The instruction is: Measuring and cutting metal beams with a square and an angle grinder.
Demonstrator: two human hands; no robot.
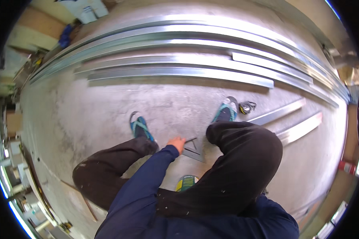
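My left hand (176, 144) is reached down between my knees, its fingers closed on the edge of a dark grey triangular speed square (194, 157). The square is low over the concrete floor; whether it touches the floor I cannot tell. Just below it, between my thighs, a green and yellow can (186, 182) shows in part. My right hand is hidden; only the dark blue right sleeve (275, 215) appears beside my right thigh. Near my right shoe lies a black and yellow tape measure (247, 107).
Several long metal studs (179, 72) lie side by side across the floor ahead of my feet. Two shorter metal pieces (301, 128) rest to the right of my knee. Boards and boxes (15, 122) line the left side. A red cylinder (347, 167) stands at far right.
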